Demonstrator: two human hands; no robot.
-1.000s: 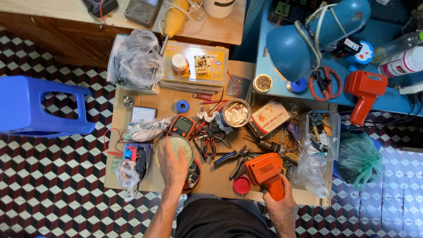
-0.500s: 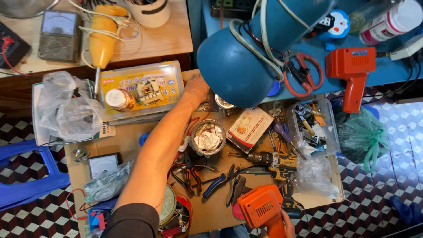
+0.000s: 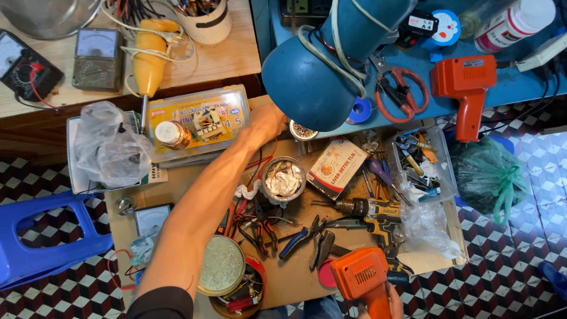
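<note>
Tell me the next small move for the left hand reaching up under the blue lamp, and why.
Probably close the left hand on the small round tin by the blue lamp shade and draw it back. The fingers lie right beside the tin, while the right hand is busy holding the orange soldering gun, so the left must lift it alone.

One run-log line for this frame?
left hand: reaching under blue lamp | right hand: grips orange soldering gun

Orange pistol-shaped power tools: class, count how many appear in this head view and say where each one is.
2. One orange tool lies on the blue table at upper right; the other orange tool is gripped in the right hand at the bottom edge. Clutter may hide more.
</note>
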